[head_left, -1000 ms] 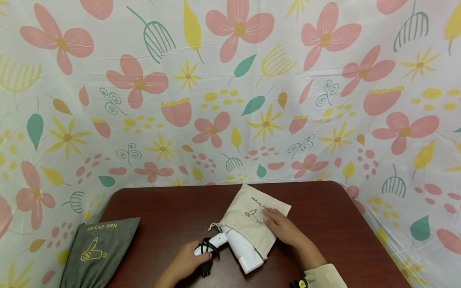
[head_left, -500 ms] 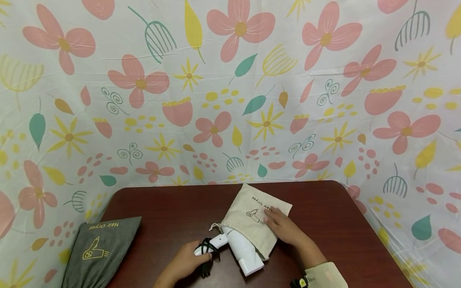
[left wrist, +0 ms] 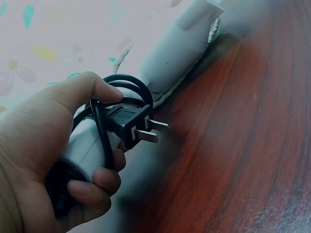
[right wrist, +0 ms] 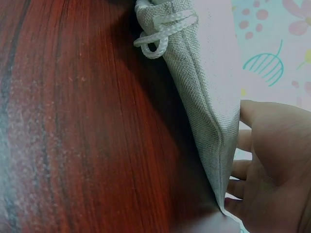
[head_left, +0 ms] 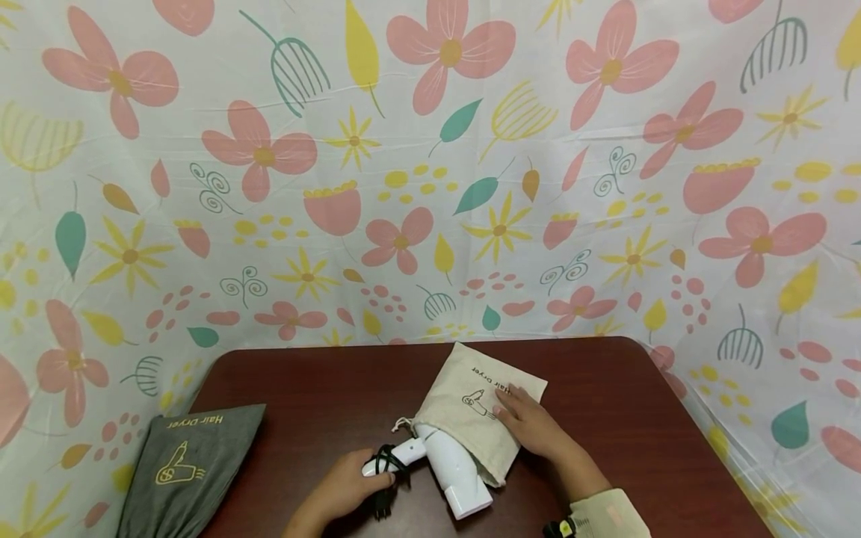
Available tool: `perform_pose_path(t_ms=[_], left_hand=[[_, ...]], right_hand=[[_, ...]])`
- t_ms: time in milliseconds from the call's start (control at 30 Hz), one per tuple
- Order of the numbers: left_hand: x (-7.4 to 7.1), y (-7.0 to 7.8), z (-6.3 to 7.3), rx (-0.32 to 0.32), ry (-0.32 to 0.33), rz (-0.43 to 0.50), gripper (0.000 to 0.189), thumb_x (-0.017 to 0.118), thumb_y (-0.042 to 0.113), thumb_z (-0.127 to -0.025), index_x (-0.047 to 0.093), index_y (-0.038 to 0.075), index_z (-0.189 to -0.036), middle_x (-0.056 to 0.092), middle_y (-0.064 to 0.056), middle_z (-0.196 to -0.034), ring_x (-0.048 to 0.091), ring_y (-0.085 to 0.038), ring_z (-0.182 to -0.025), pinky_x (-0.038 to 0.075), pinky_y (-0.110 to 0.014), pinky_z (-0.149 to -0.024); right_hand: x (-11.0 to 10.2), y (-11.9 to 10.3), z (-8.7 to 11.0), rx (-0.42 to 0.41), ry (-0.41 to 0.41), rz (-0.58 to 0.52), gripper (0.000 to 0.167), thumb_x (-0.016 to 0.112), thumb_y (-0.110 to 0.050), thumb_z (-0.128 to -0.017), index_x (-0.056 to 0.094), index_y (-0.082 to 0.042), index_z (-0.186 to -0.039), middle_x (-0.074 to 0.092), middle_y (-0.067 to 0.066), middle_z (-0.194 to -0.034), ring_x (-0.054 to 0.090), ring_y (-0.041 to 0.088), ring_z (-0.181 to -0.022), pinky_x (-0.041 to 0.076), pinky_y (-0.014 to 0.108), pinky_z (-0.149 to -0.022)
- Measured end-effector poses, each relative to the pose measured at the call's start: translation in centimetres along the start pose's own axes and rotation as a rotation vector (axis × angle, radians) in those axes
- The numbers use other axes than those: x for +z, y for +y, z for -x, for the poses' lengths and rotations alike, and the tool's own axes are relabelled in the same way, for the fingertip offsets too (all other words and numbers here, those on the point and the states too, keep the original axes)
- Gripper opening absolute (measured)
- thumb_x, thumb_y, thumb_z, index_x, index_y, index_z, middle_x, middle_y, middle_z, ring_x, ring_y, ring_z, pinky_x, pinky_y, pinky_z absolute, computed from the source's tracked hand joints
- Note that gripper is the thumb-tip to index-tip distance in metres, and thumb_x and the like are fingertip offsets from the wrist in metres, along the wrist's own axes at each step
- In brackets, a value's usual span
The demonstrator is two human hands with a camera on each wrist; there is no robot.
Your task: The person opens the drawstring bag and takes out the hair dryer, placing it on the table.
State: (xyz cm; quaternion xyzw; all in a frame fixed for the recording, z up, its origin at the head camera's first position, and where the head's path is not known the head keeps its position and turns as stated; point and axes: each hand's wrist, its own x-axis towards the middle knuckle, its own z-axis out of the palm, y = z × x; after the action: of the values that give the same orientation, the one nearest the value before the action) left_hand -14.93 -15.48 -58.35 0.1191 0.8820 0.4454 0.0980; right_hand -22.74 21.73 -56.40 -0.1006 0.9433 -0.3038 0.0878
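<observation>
In the head view my left hand (head_left: 346, 486) grips the handle of a white hair dryer (head_left: 457, 471). A black power cord (left wrist: 104, 124) is looped round that handle; its two-prong plug (left wrist: 131, 126) sticks out beside my thumb in the left wrist view. The dryer's nozzle end shows outside the mouth of a beige drawstring bag (head_left: 447, 392) printed "Hair Dryer", and its other end is hidden inside. With fingers extended, my right hand (head_left: 531, 422) rests on the bag's right side. The right wrist view has the bag's edge and white drawstring (right wrist: 163, 36) close up.
A grey "Hair Dryer" bag (head_left: 184, 471) lies at the left edge of the dark red-brown table (head_left: 323, 388). Behind the table hangs a flower-printed curtain (head_left: 403, 187).
The hair dryer's nozzle has slid slightly towards me, so a little more of it shows outside the beige bag. Both hands keep almost the same place.
</observation>
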Motion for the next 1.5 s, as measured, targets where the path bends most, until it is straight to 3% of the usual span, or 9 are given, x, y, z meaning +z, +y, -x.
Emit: perform_pose_path(t_ms=[567,833,1233,1500], left_hand=[[-0.37,0.43,0.16,-0.006,-0.052,0.028,0.02,0.074,0.034,-0.082,0.068,0.017,-0.089,0.061,0.008,-0.076,0.052,-0.002,-0.066,0.043,-0.022,-0.062],[-0.42,0.49,0.25,0.001,-0.064,0.033,0.018,0.075,0.034,-0.082,0.066,0.018,-0.085,0.059,0.01,-0.073,0.051,-0.002,-0.064,0.042,-0.022,-0.06],[-0.52,0.58,0.22,0.016,-0.092,0.041,0.018,0.074,0.033,-0.082,0.065,0.017,-0.082,0.057,0.011,-0.071,0.05,-0.001,-0.062,0.042,-0.022,-0.058],[-0.5,0.41,0.32,0.007,-0.112,0.065,0.016,0.075,0.033,-0.082,0.068,0.019,-0.084,0.061,0.012,-0.072,0.052,-0.002,-0.062,0.043,-0.022,-0.059]], right_hand=[[0.25,0.08,-0.32,-0.014,0.024,0.069,0.054,0.049,-0.037,-0.106,0.046,-0.008,-0.152,0.03,0.026,-0.162,0.019,0.048,-0.152,0.021,0.065,-0.119],[0.81,0.45,-0.58,-0.063,0.085,0.128,0.055,0.052,-0.036,-0.104,0.049,-0.004,-0.148,0.033,0.032,-0.158,0.025,0.054,-0.148,0.024,0.067,-0.117],[0.91,0.77,-0.84,-0.104,0.088,0.183,0.054,0.052,-0.032,-0.104,0.047,-0.002,-0.149,0.032,0.034,-0.157,0.025,0.055,-0.147,0.023,0.067,-0.117],[0.76,0.58,-0.91,-0.057,0.049,0.198,0.054,0.049,-0.032,-0.106,0.044,-0.005,-0.152,0.028,0.031,-0.161,0.021,0.052,-0.15,0.02,0.065,-0.12]])
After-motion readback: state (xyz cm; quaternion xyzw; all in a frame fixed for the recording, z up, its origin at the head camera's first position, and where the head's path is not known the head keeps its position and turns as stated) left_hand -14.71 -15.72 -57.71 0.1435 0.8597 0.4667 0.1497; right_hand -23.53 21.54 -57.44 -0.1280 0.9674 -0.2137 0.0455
